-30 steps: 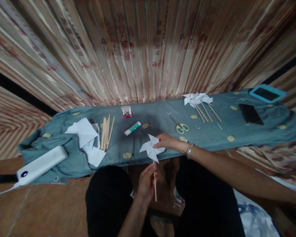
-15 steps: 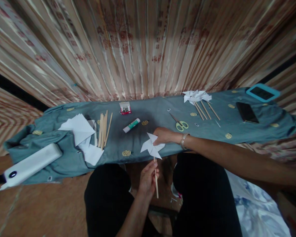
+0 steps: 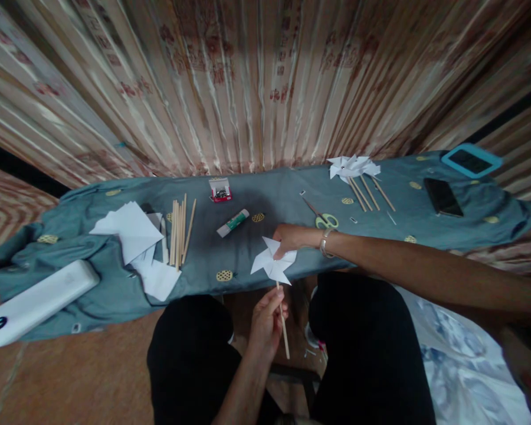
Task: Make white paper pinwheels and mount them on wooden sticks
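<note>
One stick (image 3: 285,337) had swung its lower end slightly right; the left hand (image 3: 268,323) pinched it between fingers below the pinwheel (image 3: 265,260), whose centre the right hand (image 3: 294,237) pinched over the bench's (image 3: 269,192) near edge.

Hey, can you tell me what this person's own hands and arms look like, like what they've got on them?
Both the left hand and the right hand are ungloved, and no sleeve shows on either forearm. A shiny, silvery band circles the right wrist; the left wrist shows none.
</note>
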### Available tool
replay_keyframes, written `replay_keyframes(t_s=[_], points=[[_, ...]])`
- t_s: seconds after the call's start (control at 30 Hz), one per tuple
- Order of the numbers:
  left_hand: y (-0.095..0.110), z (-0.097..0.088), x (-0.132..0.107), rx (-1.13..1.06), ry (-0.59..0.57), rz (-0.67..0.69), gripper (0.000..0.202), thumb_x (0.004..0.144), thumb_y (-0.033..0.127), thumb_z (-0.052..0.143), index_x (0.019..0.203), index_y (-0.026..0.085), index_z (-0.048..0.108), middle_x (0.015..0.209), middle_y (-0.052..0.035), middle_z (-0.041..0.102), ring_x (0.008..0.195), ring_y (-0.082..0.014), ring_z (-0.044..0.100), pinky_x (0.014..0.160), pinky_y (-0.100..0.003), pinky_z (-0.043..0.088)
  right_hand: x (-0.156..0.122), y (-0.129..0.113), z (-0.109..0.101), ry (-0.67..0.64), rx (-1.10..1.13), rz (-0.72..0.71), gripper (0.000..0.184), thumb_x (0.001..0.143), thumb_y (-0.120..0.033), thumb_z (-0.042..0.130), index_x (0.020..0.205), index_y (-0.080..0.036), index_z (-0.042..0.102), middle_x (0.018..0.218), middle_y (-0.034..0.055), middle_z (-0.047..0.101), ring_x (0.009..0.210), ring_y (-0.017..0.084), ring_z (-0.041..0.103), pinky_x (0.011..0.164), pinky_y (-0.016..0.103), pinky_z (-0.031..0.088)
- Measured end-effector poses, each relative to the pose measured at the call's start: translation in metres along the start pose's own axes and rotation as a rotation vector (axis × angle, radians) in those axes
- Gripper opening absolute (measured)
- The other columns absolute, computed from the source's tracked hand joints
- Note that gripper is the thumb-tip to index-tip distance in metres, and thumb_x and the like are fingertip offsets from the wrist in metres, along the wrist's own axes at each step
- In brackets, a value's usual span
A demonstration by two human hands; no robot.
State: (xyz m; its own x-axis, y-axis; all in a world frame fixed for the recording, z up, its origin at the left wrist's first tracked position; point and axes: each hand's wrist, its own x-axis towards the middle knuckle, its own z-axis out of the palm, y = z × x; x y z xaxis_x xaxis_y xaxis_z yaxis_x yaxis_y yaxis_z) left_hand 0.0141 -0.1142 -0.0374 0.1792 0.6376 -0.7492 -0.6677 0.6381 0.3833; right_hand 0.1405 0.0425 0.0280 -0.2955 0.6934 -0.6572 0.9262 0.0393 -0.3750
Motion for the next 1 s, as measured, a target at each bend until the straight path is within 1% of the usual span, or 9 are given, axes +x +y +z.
replay_keyframes(t_s=[0.1, 0.33, 0.53, 0.7, 0.87, 1.0], points=[[-0.0005, -0.0004, 0.0011, 0.012, 0.001, -0.003, 0.030, 0.051, 0.011, 0.089, 0.074, 0.010, 0.069, 0.060, 0.0038, 0.057, 0.045, -0.0033, 0.048, 0.041, -0.015, 0.035, 0.0021, 0.0007, 0.0001, -0.012, 0.015, 0.008, 0.030, 0.060, -0.038, 0.083, 0.074, -0.013, 0.076, 0.075, 0.0053, 0.074, 0.069, 0.017, 0.063, 0.055, 0.023, 0.037], [-0.0006, -0.0002, 0.0015, -0.004, 0.001, -0.032, 0.031, 0.049, 0.013, 0.088, 0.072, 0.010, 0.069, 0.057, 0.0037, 0.056, 0.045, -0.0039, 0.048, 0.042, -0.016, 0.034, 0.0062, -0.0006, -0.0001, -0.033, 0.013, 0.054, 0.019, 0.062, -0.029, 0.080, 0.074, -0.014, 0.076, 0.072, 0.0038, 0.073, 0.066, 0.015, 0.061, 0.052, 0.022, 0.035], [-0.0011, -0.0015, 0.0028, -0.023, 0.007, -0.039, 0.035, 0.044, 0.014, 0.089, 0.073, 0.009, 0.069, 0.059, 0.0029, 0.057, 0.045, -0.0041, 0.048, 0.041, -0.016, 0.034, 0.0041, -0.0061, -0.0022, -0.043, 0.009, 0.090, 0.020, 0.063, -0.026, 0.080, 0.077, -0.012, 0.076, 0.074, 0.0049, 0.073, 0.066, 0.016, 0.061, 0.053, 0.023, 0.037], [-0.0056, -0.0046, 0.0057, -0.032, 0.001, -0.050, 0.035, 0.047, 0.014, 0.089, 0.076, 0.010, 0.069, 0.064, 0.0021, 0.059, 0.047, -0.0042, 0.050, 0.042, -0.016, 0.036, -0.0009, -0.0091, -0.0027, -0.039, 0.016, 0.088, 0.020, 0.067, -0.026, 0.080, 0.081, -0.012, 0.076, 0.078, 0.0047, 0.073, 0.070, 0.016, 0.063, 0.054, 0.021, 0.039], [-0.0068, -0.0044, 0.0053, -0.076, -0.020, -0.070, 0.046, 0.037, 0.021, 0.094, 0.074, 0.011, 0.070, 0.061, 0.0031, 0.060, 0.047, -0.0045, 0.051, 0.042, -0.016, 0.037, -0.0020, -0.0059, -0.0001, -0.026, 0.025, 0.082, 0.024, 0.068, -0.028, 0.079, 0.087, -0.013, 0.077, 0.082, 0.0042, 0.074, 0.073, 0.016, 0.065, 0.055, 0.020, 0.040], [-0.0062, -0.0014, 0.0049, -0.094, 0.002, -0.096, 0.051, 0.030, 0.024, 0.096, 0.072, 0.011, 0.071, 0.056, 0.0032, 0.060, 0.045, -0.0048, 0.052, 0.040, -0.015, 0.038, -0.0016, -0.0039, 0.0018, -0.027, 0.031, 0.088, 0.024, 0.069, -0.028, 0.077, 0.087, -0.012, 0.077, 0.083, 0.0046, 0.075, 0.074, 0.016, 0.066, 0.054, 0.019, 0.040]])
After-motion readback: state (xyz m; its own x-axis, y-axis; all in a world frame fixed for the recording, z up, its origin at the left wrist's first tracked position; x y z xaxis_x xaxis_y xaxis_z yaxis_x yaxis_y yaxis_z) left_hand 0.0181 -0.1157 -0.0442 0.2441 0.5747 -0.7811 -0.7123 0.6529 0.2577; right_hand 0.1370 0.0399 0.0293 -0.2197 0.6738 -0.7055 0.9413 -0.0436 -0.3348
